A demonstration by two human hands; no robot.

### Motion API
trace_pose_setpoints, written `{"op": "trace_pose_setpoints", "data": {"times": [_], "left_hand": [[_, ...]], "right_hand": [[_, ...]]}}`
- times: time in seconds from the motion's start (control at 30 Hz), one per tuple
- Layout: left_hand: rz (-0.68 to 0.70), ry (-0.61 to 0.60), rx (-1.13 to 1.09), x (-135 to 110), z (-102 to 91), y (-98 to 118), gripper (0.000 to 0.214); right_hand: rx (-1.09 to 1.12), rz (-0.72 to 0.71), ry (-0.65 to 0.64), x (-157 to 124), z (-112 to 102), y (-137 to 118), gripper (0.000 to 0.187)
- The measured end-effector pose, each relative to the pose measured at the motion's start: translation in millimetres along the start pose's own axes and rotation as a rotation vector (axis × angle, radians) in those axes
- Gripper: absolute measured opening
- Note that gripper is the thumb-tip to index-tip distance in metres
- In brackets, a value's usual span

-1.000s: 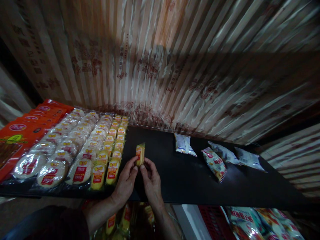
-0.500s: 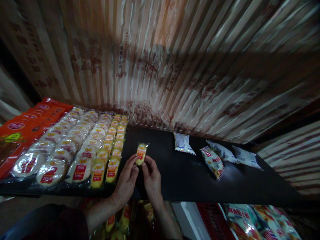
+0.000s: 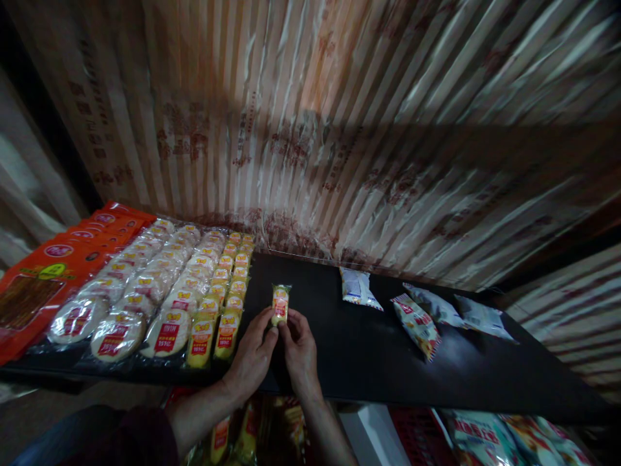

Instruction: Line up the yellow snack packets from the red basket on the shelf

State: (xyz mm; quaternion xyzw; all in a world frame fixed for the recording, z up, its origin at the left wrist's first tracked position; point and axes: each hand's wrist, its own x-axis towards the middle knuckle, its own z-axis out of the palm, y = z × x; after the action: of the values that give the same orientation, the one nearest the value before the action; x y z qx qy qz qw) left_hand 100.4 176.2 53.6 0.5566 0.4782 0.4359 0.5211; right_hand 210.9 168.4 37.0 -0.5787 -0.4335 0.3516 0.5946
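Observation:
A small yellow snack packet (image 3: 280,305) with a red label stands upright over the black shelf (image 3: 349,349). My left hand (image 3: 252,356) pinches its lower left edge with thumb and fingers. My right hand (image 3: 301,349) pinches its lower right edge. Both hands sit near the shelf's front edge, just right of two rows of matching yellow packets (image 3: 228,298).
Rows of round wrapped cakes (image 3: 140,291) and orange-red packets (image 3: 53,265) fill the shelf's left part. Several loose snack bags (image 3: 417,317) lie at the right. A striped plastic sheet (image 3: 310,129) hangs behind. More packets (image 3: 490,440) show on the level below.
The packet has turned from edge-on to face-on between my fingers. Both hands have stayed by the shelf's front edge, and the view has shifted slightly.

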Motion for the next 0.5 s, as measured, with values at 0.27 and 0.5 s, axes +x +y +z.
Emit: {"op": "trace_pose_setpoints", "data": {"times": [0.27, 0.5], "left_hand": [[-0.116, -0.010, 0.033, 13.2, 4.9, 29.3, 0.042], [-0.212, -0.050, 0.041, 28.8, 2.2, 61.5, 0.031]], "right_hand": [[0.007, 0.020, -0.004, 6.3, -0.9, -2.5, 0.026], [0.007, 0.007, 0.031, 21.7, 5.6, -7.8, 0.025]]}}
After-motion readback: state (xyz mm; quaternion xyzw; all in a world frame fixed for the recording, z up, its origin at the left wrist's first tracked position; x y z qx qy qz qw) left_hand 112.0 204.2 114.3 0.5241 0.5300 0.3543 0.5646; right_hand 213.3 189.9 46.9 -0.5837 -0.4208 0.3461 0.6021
